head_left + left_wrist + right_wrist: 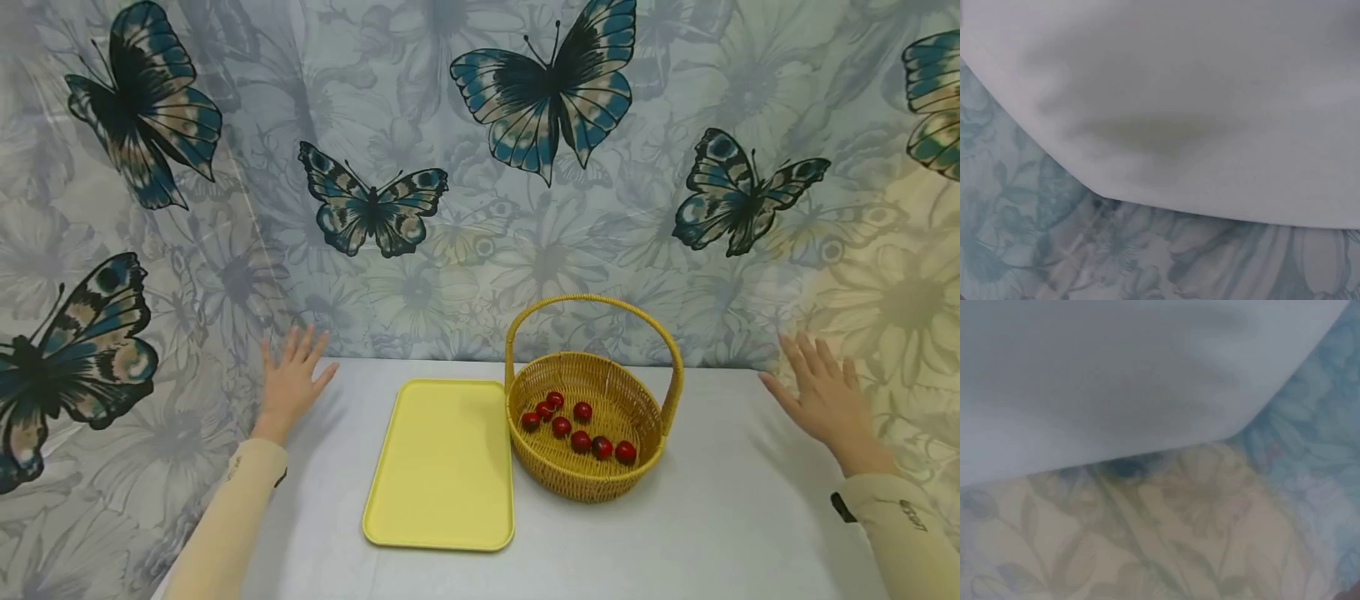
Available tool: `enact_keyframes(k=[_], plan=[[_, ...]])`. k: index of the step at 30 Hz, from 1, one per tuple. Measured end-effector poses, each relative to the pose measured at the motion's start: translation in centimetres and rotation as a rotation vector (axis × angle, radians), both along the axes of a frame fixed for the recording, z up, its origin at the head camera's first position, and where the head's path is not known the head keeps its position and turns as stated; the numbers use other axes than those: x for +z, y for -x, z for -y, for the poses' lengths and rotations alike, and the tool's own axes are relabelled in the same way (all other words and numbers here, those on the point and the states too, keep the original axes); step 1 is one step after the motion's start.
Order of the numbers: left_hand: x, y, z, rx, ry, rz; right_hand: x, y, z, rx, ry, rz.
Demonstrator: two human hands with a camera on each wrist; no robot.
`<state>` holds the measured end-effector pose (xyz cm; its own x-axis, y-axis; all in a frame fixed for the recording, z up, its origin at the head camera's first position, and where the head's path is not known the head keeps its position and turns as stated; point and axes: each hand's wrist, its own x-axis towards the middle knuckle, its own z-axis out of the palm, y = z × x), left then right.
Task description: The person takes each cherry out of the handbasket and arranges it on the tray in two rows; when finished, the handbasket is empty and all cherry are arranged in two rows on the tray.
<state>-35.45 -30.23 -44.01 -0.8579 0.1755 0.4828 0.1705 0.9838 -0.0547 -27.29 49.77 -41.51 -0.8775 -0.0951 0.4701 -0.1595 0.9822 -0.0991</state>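
Note:
In the head view my left hand (291, 385) is held with fingers spread over the table's left edge, left of a yellow tray (442, 462), holding nothing. My right hand (825, 404), fingers straight and apart, is over the right edge, well away from the basket and also holding nothing. A woven yellow basket (588, 486) with a tall arched handle stands against the tray's right side. Several dark red cherries (582, 411) lie in it, mostly toward its left and front. The flat tray bears nothing. Neither wrist view shows fingers clearly.
The white table (705, 533) extends in front of the basket, and its corners show in the left wrist view (1210, 169) and right wrist view (1147, 425). Patterned cloth (555, 250) with butterflies hangs behind the table and along its sides.

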Motion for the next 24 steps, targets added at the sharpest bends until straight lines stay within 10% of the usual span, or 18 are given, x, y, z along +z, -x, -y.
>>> enact_keyframes(k=[14,24], plan=[[0.1,-0.7,-5.9,-0.137,-0.198,0.015,-1.0,-0.4,4.2,0.155,0.149,-0.095],[-0.2,-2.0,-9.2,-0.190,-0.334,0.112,-1.8,-1.7,6.6,0.251,0.337,0.032]])
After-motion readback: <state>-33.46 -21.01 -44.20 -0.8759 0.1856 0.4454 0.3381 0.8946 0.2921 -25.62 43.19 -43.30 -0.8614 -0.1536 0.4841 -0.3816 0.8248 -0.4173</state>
